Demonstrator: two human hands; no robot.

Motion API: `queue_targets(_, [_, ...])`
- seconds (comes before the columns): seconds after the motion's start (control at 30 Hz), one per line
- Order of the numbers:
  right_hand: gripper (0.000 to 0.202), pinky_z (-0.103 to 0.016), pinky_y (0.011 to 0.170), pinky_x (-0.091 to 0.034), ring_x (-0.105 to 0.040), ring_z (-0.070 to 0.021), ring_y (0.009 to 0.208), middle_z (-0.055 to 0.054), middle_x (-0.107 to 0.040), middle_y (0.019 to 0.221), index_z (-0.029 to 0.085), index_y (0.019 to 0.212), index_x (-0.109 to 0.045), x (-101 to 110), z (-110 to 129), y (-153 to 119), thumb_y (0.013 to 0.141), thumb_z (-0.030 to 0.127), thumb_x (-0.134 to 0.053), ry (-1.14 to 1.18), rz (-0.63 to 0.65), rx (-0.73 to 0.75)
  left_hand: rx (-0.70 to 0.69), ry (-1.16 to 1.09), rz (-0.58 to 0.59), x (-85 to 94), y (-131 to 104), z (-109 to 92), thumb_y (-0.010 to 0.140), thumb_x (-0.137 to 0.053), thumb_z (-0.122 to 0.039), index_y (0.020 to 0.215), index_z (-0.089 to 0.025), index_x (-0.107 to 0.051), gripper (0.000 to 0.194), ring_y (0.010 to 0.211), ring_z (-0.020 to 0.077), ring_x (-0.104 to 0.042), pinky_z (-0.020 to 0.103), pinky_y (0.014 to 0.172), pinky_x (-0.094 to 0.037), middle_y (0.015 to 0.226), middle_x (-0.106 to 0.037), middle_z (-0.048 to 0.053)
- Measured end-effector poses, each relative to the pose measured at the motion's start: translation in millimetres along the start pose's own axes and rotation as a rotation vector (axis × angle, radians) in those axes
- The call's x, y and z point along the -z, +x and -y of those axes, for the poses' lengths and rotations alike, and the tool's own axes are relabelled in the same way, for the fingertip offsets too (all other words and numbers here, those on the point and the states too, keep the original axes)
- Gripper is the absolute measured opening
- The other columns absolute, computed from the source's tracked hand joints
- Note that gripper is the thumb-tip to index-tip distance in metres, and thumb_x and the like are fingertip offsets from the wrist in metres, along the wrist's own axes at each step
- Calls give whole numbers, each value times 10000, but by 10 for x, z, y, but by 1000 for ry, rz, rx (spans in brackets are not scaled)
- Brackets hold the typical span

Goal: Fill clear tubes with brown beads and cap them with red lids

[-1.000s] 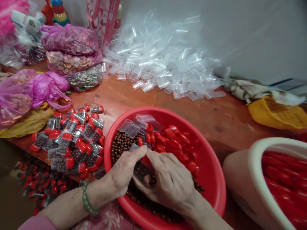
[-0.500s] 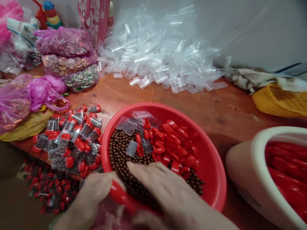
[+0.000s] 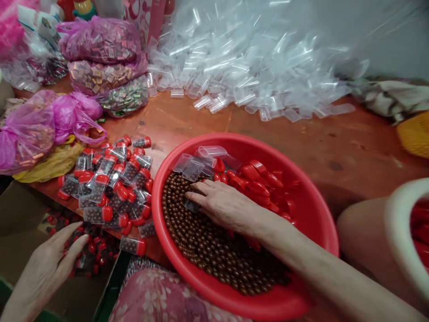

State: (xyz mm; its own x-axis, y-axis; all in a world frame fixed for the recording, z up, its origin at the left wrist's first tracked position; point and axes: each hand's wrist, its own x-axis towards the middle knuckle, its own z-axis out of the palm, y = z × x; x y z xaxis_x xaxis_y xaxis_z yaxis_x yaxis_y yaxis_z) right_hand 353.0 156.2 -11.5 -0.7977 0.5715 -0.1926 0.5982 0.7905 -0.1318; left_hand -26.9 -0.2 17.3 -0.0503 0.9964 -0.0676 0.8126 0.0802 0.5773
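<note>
My right hand point(image 3: 223, 205) reaches into a large red basin point(image 3: 326, 237), fingers stretched out over small round brown balls point(image 3: 201, 246). Under its fingertips lies a clear plastic tube point(image 3: 191, 206), partly hidden. Other clear tubes point(image 3: 193, 170) and a heap of red caps point(image 3: 258, 181) lie in the basin. My left hand point(image 3: 50, 264), thumb and fingers apart, hangs with nothing in it in front of a box holding red-capped tubes point(image 3: 97, 250). A filled tube with a red cap point(image 3: 132, 246) lies at the table edge, just right of that hand.
Several filled, capped tubes point(image 3: 114, 183) are heaped left of the basin. Behind spreads a big pile of empty clear tubes point(image 3: 234, 76). Pink bags point(image 3: 100, 42) of small pieces stand back left. A pale bucket point(image 3: 398, 214) with red parts and a yellow basket point(image 3: 415, 134) are right.
My left hand has moved away left from the basin's near side, without the red-capped item it held. My right hand has moved farther into the basin, onto the clear tube. The view has shifted.
</note>
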Motion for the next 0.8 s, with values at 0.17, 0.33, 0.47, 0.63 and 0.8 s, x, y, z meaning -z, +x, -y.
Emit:
queue_targets(0.17, [233,-341,691,-443,-576,-224,805,-125,-641,928,130,912,-673,46,92,53,830,33,-478,-13,37,26,-237,-248,-30,-458,447,-1102,901,-517,-193,986,-208,-689,192,833,161,-696,242,771,-541,928,-750,24])
queue_targets(0.33, [226,-322,654,-450,-589,-207,746,-107,-637,804,125,802,-666,-21,272,109,805,-5,-482,129,87,73,-420,-519,-45,-938,725,-1523,908,-458,-103,970,-134,-660,214,859,142,-683,238,797,-528,912,-739,83])
queue_targets(0.47, [213,-278,731,-484,-621,-168,816,-69,-663,895,146,929,-668,-75,285,73,787,34,-555,342,112,107,-455,-493,-101,-1108,795,-1558,903,-455,-95,987,-122,-646,211,881,154,-678,265,832,-525,934,-739,97])
queue_targets(0.63, [266,-267,804,-503,-634,-160,913,-35,-674,997,163,1056,-640,-25,166,19,791,143,-654,598,102,100,-371,-496,82,-962,793,-1546,938,-393,-132,1176,-114,-583,305,1068,150,-641,273,979,-488,1140,-694,109])
queue_targets(0.8, [393,-320,892,-488,-624,-185,970,-56,-675,1045,163,1127,-637,115,46,-18,805,381,-694,1133,2,-10,-370,-293,462,-756,827,-1597,908,-408,-126,1499,-46,-171,642,1462,197,-223,341,1202,-237,1584,-221,153])
